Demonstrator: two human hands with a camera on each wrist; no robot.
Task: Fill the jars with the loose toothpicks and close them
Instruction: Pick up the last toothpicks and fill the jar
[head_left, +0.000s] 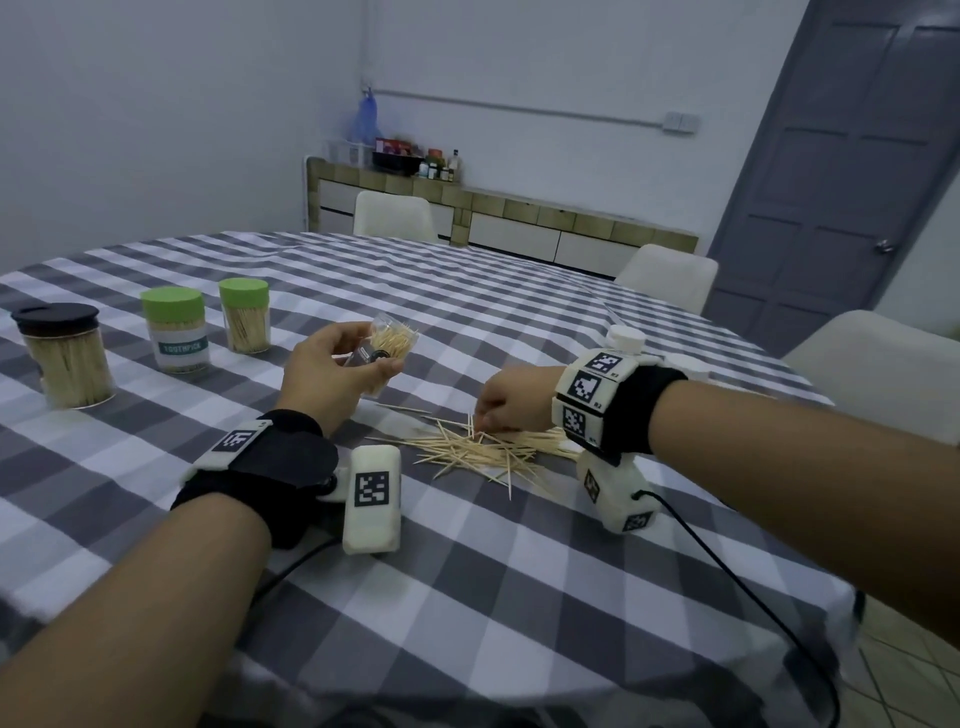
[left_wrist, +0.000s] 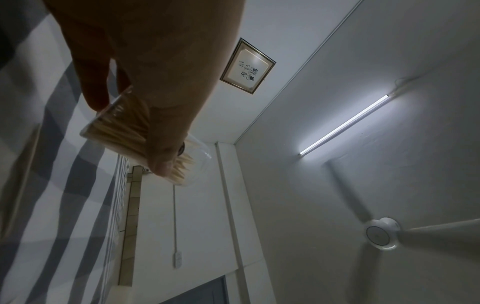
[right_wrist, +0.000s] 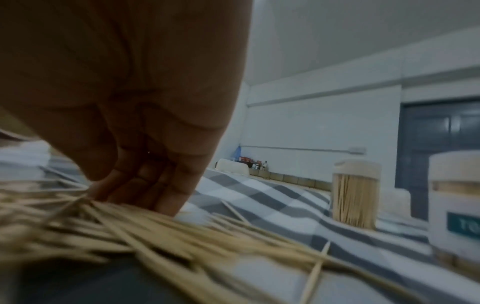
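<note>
Your left hand (head_left: 332, 364) was curled round a clear open jar (head_left: 387, 347), thumb on one side and fingers on the other, holding it lifted off the table and tilted with its mouth toward the right; the jar was already packed with toothpicks whose tips poked out past the rim. In the left wrist view the same jar (left_wrist: 145, 131) showed between your thumb and fingers, though your palm covered much of its wall and a dark label on it could not be read. Your right hand (head_left: 501, 397) was down on the pile of loose toothpicks (head_left: 483, 452), which lay scattered on the checked tablecloth (head_left: 467, 597) between your two wrists. From the right wrist view your fingers (right_wrist: 158, 185) were pressed close together with their tips bunched on the sticks (right_wrist: 130, 232), pinching at a few of them; how many they had caught was hidden by the hand and by blur. To the left stood three closed, filled jars: a black-lidded jar (head_left: 65, 358), a labelled green-lidded jar (head_left: 175, 330) and a second green-lidded jar (head_left: 244, 314). Behind your right wrist a white-capped jar (head_left: 626, 340) was mostly hidden by the wrist band; the right wrist view showed it (right_wrist: 355, 193) full of toothpicks, beside another white labelled jar (right_wrist: 454, 205) cut off at the frame edge.
</note>
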